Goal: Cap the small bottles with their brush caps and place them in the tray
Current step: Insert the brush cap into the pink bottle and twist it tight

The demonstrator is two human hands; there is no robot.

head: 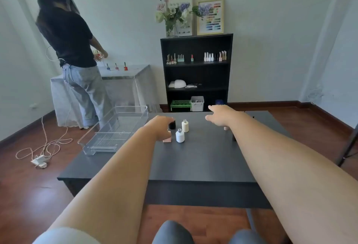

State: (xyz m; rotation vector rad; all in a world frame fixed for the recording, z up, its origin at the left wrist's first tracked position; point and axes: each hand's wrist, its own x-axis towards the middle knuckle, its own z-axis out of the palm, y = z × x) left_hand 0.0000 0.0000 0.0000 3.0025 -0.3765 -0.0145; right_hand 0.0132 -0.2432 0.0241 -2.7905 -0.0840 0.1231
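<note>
Several small uncapped bottles stand mid-table: a white one [180, 136], a cream one [185, 126], a black one [172, 125] and a pink one [167, 139] partly hidden by my left hand [161, 127]. That hand curls around the black bottle, fingers touching it. My right hand [219, 116] hovers open over the table's far right, fingers spread. Under my right forearm peek a pink cap [225, 128] and a dark cap [234, 138]. The clear plastic tray [100, 137] sits at the table's left edge, with no bottles in it.
The dark table [193, 162] fills the middle. A black shelf [196, 73] with bottles and bins stands behind it. A person [75, 59] works at a covered table far left. A cable and power strip [39, 161] lie on the floor.
</note>
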